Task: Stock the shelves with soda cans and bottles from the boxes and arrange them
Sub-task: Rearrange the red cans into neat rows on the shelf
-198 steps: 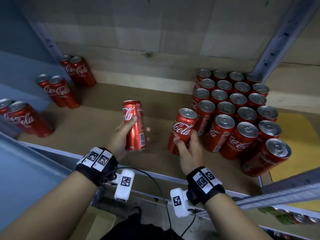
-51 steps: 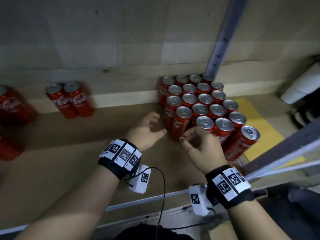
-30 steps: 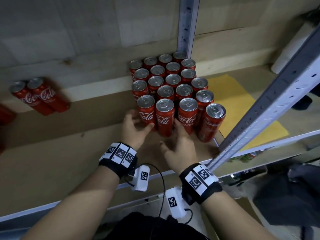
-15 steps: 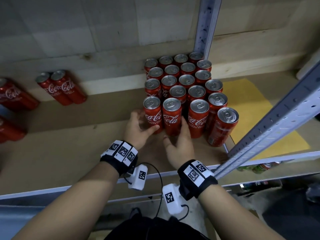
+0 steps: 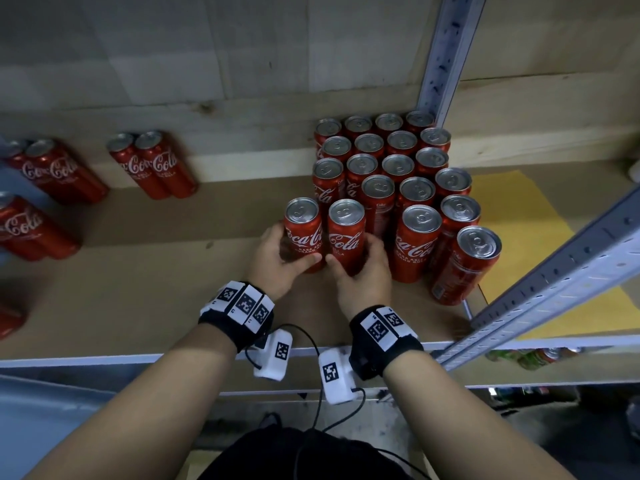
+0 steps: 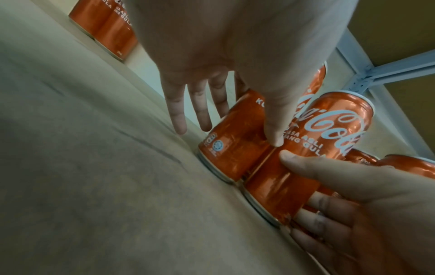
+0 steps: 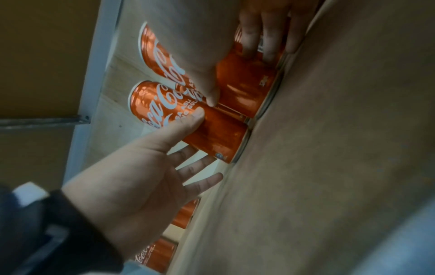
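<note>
Left of the can block point(image 5: 391, 161), pairs of cans point(image 5: 152, 164) stand by the shelf point(image 5: 138, 289) back wall. At the block's front left corner, the left hand point(image 5: 273, 261) wraps thumb and fingers around one upright can point(image 5: 303, 233). Just right, touching it, the right hand point(image 5: 363, 275) grips a second can point(image 5: 346, 233) likewise.

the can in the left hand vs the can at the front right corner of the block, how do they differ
The can in the left hand is gripped by the left hand; the front right corner can is untouched. The held can stands at the block's left front, beside the can in the right hand; the corner can ends the right column by the yellow sheet. Both are upright red cola cans with silver tops.
</note>
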